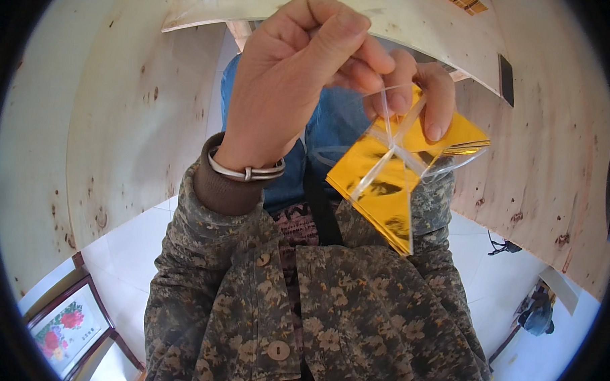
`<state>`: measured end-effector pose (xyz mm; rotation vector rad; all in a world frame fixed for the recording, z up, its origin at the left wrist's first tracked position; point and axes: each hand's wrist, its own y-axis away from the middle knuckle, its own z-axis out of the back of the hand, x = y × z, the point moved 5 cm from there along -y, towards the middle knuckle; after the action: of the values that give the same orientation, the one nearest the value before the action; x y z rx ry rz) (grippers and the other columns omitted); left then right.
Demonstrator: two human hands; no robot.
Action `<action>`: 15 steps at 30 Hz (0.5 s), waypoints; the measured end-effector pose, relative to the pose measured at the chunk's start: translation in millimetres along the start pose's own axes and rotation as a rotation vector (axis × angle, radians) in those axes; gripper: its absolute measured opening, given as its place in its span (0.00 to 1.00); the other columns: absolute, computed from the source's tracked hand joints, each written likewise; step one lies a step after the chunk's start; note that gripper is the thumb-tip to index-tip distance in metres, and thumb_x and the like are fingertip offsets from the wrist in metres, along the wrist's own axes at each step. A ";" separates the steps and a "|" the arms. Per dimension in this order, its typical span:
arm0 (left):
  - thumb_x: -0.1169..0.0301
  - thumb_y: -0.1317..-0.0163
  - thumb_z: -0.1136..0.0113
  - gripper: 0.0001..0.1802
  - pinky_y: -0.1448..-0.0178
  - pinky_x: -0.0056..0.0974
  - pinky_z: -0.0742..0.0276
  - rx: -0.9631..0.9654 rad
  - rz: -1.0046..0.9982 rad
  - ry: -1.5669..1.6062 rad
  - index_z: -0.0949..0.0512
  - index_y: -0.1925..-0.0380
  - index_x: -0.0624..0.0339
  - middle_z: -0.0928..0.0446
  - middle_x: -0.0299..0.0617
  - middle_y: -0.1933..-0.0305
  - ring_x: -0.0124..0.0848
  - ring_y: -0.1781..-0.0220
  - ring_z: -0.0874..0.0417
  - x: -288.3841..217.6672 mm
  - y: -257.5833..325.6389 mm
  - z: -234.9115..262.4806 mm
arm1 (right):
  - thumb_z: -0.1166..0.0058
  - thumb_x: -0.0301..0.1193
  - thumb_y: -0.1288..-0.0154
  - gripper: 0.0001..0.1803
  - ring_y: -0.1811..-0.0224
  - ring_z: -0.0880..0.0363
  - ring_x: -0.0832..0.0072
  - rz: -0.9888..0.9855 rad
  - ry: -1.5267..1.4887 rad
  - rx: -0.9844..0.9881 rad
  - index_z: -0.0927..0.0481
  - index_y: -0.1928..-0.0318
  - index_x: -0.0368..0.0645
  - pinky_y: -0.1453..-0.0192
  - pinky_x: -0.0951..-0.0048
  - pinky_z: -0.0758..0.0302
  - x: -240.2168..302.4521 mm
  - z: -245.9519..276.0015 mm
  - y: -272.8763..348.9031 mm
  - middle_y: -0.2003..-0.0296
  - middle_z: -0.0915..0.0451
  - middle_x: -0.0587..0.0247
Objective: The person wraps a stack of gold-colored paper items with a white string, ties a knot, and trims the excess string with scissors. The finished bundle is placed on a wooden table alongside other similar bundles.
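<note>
Pale knotted wood [122,130] flanks the floral jacket [341,306]; in front of it, the left hand [303,63] pinches a clear strip [386,109] crossing a gold foil stack [382,190]; the right hand [437,98] grips that stack's upper edge.

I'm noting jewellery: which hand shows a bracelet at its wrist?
The left hand: a silvery bracelet circles its wrist. The right hand shows none, wrist hidden.

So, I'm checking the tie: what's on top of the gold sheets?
Clear ribbon crosses the gold sheets; the right fingers overlap their upper part. What the fingers cover is hidden.
</note>
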<state>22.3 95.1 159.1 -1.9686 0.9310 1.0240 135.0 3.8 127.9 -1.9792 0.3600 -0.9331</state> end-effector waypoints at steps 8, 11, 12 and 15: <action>0.66 0.24 0.52 0.11 0.58 0.30 0.21 -0.097 0.025 0.019 0.24 0.57 0.61 0.19 0.41 0.63 0.23 0.67 0.20 1.2 -3.7 12.3 | 0.38 0.36 0.34 0.09 0.41 0.32 0.61 0.060 -0.031 -0.079 0.21 0.59 0.48 0.36 0.67 0.27 5.4 3.4 -4.4 0.47 0.32 0.52; 0.67 0.24 0.52 0.11 0.58 0.30 0.20 -0.135 0.027 0.007 0.24 0.56 0.62 0.19 0.42 0.63 0.24 0.67 0.20 -0.9 5.3 12.3 | 0.40 0.34 0.34 0.04 0.41 0.36 0.66 0.072 -0.170 -0.444 0.21 0.61 0.51 0.34 0.68 0.33 7.4 6.2 5.5 0.48 0.33 0.60; 0.67 0.24 0.52 0.11 0.59 0.31 0.20 -0.106 -0.017 0.036 0.24 0.56 0.62 0.19 0.42 0.63 0.24 0.67 0.19 -2.7 9.4 8.8 | 0.42 0.33 0.34 0.03 0.41 0.37 0.66 0.087 -0.287 -0.551 0.21 0.61 0.51 0.33 0.68 0.34 4.4 9.3 9.8 0.48 0.33 0.61; 0.66 0.24 0.52 0.12 0.59 0.32 0.19 -0.215 0.038 0.041 0.25 0.56 0.63 0.19 0.43 0.62 0.25 0.67 0.19 0.4 18.8 7.7 | 0.42 0.33 0.33 0.07 0.40 0.35 0.65 0.111 -0.323 -0.528 0.21 0.56 0.51 0.32 0.65 0.33 -7.8 18.4 12.3 0.48 0.31 0.61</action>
<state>4.0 92.3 150.5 -2.1626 0.9163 1.1497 144.5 12.4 108.3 -2.5124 0.5650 -0.4584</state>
